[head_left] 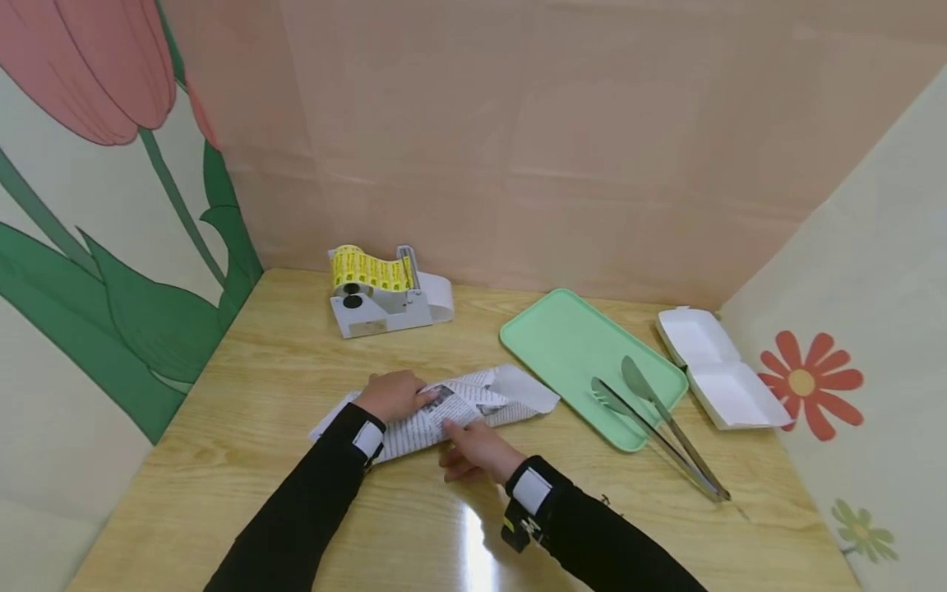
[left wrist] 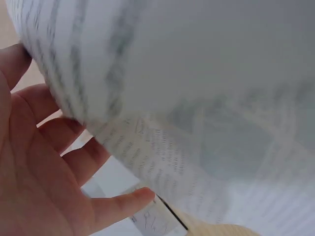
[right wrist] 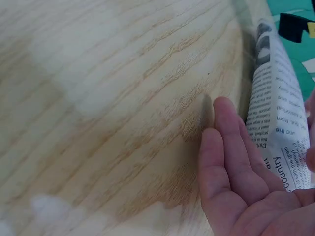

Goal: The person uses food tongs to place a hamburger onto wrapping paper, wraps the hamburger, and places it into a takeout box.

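Observation:
A folded sheet of newsprint wrapping paper (head_left: pixel 473 403) with a white inner side lies across the table in front of me. My left hand (head_left: pixel 390 396) grips its far left part, the thumb on top. In the left wrist view the fingers (left wrist: pixel 74 128) run along the edge of the paper (left wrist: pixel 142 147), and the little finger points away from it. My right hand (head_left: pixel 481 450) holds the near edge, with its thumb on the printed face. In the right wrist view its other fingers (right wrist: pixel 231 142) lie close together beside the fold, low over the wood.
Behind the paper stands a label dispenser (head_left: pixel 388 308) with a yellow roll. To the right is a green tray (head_left: pixel 547 345), with metal tongs (head_left: pixel 676 444) lying across its corner. An open white takeout box (head_left: pixel 728 386) sits beside the right wall. A pink backdrop (head_left: pixel 518 148) closes off the back.

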`<state>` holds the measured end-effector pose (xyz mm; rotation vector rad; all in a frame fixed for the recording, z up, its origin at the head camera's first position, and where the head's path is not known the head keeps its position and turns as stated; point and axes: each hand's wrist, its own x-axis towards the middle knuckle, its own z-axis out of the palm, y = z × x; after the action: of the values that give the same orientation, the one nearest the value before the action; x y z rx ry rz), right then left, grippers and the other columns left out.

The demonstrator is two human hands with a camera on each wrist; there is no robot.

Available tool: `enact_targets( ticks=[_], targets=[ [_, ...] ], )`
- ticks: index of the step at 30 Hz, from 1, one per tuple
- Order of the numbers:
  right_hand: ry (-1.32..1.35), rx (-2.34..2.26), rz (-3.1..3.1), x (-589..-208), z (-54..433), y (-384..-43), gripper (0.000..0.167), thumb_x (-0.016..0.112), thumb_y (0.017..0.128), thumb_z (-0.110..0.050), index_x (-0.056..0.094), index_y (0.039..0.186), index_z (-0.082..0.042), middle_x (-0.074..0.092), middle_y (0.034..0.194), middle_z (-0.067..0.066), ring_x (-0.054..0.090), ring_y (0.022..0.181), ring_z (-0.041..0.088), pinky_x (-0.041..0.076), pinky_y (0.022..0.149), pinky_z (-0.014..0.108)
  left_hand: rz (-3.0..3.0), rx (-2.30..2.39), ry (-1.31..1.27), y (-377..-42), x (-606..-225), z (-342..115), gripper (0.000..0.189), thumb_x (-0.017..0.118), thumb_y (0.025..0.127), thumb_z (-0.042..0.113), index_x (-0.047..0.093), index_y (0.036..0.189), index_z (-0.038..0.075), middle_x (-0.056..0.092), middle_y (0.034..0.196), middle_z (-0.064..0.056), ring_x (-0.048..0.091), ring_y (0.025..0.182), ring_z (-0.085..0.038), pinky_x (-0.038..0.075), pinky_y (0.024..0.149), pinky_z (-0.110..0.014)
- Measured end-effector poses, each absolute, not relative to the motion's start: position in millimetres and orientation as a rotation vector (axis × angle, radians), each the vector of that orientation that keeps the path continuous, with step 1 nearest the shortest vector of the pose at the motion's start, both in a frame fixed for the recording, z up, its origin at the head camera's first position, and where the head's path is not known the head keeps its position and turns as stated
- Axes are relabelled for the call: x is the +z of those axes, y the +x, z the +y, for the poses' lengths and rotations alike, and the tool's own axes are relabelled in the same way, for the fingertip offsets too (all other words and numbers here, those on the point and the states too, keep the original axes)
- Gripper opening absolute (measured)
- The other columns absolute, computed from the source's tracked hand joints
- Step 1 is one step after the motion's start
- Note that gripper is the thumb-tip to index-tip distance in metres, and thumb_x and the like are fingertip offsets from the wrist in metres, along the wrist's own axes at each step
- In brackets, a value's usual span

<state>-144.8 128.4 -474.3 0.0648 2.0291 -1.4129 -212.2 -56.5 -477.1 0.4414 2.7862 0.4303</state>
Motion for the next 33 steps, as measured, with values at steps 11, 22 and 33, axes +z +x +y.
enact_targets(
  ticks=[11,22,33],
  targets=[
    [0.158,-1.526,2.093,-482.8,120.4,-159.7,0.039,0.041,0.107,-0.023,0.046,0.122,0.013,0.058,0.100,0.018,0.064,0.086,0.033,0.056,0.077,0.043,2.759,0.482,0.352,-208.3,-471.9,-68.7,0.044,0.060,0.097,0.045,0.065,0.066,0.013,0.056,0.064,0.000,0.050,0.058,-0.015,0.044,0.059,-0.033],
    [0.226,-1.571,1.958,-482.2,131.1,-172.5,0.058,0.051,0.104,-0.031,0.040,0.137,0.015,0.060,0.118,0.020,0.060,0.102,0.026,0.050,0.094,0.045,2.475,0.933,0.018,-211.3,-476.3,-76.4,0.052,0.072,0.088,0.043,0.047,0.054,0.014,0.038,0.056,0.003,0.036,0.051,-0.013,0.029,0.049,-0.025],
    [0.113,-1.444,2.083,-486.4,147.6,-181.0,0.046,0.056,0.101,-0.025,0.053,0.128,0.012,0.063,0.107,0.014,0.060,0.093,0.023,0.052,0.086,0.041,2.394,0.946,0.090,-214.7,-477.9,-78.1,0.043,0.070,0.091,0.036,0.061,0.060,0.008,0.046,0.059,0.002,0.041,0.058,-0.014,0.033,0.055,-0.025]
  ],
)
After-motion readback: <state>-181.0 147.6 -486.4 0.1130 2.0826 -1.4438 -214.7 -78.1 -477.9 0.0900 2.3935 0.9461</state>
